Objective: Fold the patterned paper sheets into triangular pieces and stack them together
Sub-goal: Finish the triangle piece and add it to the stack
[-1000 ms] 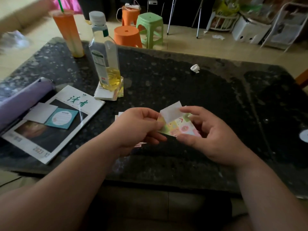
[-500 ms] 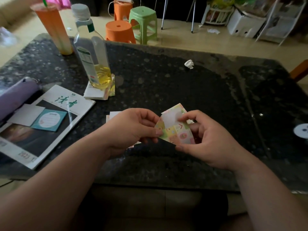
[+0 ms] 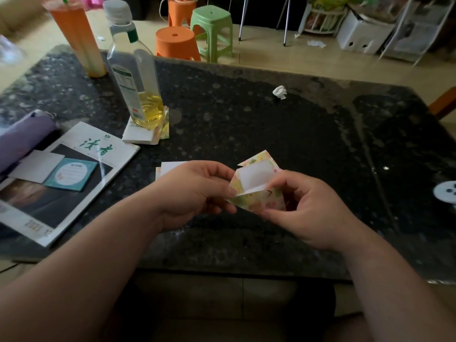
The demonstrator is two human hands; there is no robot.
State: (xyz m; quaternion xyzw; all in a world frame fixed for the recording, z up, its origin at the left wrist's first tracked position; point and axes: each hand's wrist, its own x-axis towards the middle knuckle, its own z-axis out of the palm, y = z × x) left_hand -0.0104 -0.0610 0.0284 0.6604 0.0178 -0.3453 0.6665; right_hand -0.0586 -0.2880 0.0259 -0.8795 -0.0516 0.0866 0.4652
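Mid-fold: our left hand [image 3: 195, 191] and right hand [image 3: 311, 208] both pinching patterned sheet [image 3: 256, 186] above table [image 3: 246, 114]. Next, we judge: press flap flat, crease.

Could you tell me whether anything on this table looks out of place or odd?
Yes: an oil bottle stands on a paper stack like a weight, and a crumpled white scrap lies alone on the dark table.
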